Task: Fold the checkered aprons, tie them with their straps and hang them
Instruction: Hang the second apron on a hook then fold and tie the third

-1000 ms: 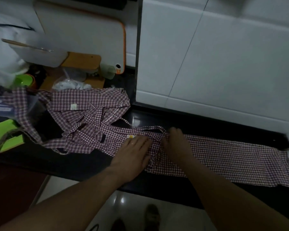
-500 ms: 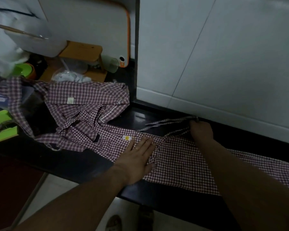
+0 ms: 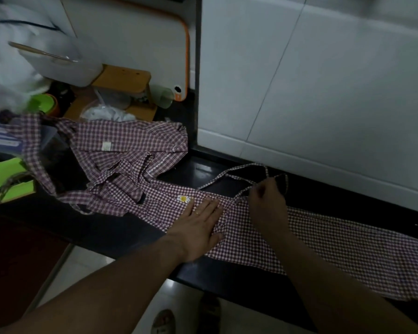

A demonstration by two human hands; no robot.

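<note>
Black counter (image 3: pixel 203 170) under white wall tiles (image 3: pixel 323 92), dim light. One checkered apron (image 3: pixel 336 247) lies spread flat from centre toward lower right. A second apron (image 3: pixel 130 145) sits crumpled at centre left. Left hand (image 3: pixel 198 227): fingers straight, palm pressing the flat apron down. Right hand (image 3: pixel 267 203): fingers curled, pinching a thin strap (image 3: pixel 237 170) that loops toward the wall. Judgement: cloth is light, soft and limp, likely to slide on the smooth counter. Grip hems and corners, pin each fold with a flat palm, and take straps near their ends.
</note>
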